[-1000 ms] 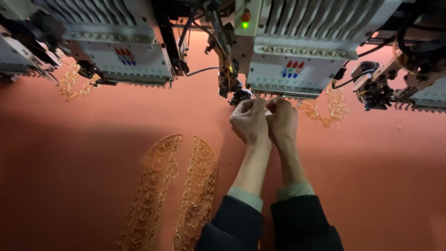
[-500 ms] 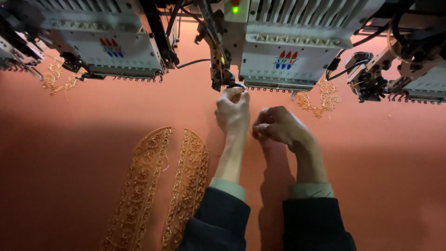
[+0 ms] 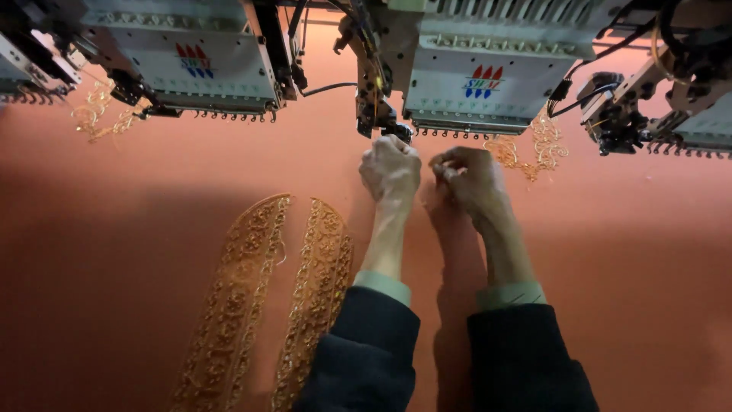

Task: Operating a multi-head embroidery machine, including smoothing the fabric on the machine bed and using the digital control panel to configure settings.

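Both hands are curling into loose fists over the orange fabric point(image 3: 191, 191) — left hand point(image 3: 390, 168) touching the needle assembly point(image 3: 379, 114), right hand point(image 3: 467, 177) just beside; whether they're pinching thread, I cannot tell.

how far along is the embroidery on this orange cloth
Done: two long gold embroidered bands lie finished on the orange fabric. In hand: the left hand is raised to the needle unit, and the right hand is closed beside it, likely on thread too fine to see. Left: the gold motif under the machine head looks partial.
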